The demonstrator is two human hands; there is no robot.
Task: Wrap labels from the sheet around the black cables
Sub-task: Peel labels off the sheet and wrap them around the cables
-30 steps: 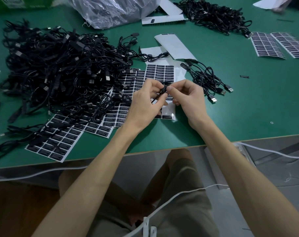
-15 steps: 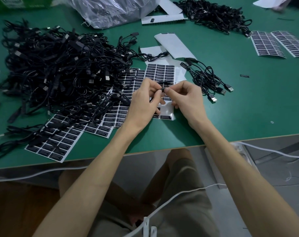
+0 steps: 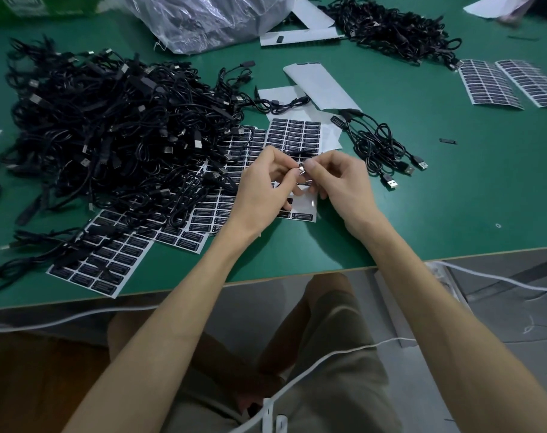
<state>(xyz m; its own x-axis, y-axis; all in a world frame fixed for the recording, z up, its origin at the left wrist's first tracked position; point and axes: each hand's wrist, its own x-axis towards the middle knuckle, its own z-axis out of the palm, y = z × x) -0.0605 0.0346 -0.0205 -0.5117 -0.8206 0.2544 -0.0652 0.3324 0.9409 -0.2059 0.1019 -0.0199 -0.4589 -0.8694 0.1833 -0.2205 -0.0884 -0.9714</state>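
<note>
Green tabletop (image 3: 453, 198) carries a large heap of black cables (image 3: 109, 135) at left, partly overlying the label sheets (image 3: 294, 135). Left hand (image 3: 262, 192) and right hand (image 3: 340, 182) meet above the nearest sheet, each grip closed narrow, thumb and forefinger pinching one black cable (image 3: 300, 153) (a small glossy piece at the pinch; label or plug cannot be told). The held cable sits between the two grips, just right of the heap.

left hand (image 3: 262, 189) and right hand (image 3: 344, 182) close together, fingers (image 3: 312, 166) curled, thumbs and forefingers pinching, forearms converging
</note>
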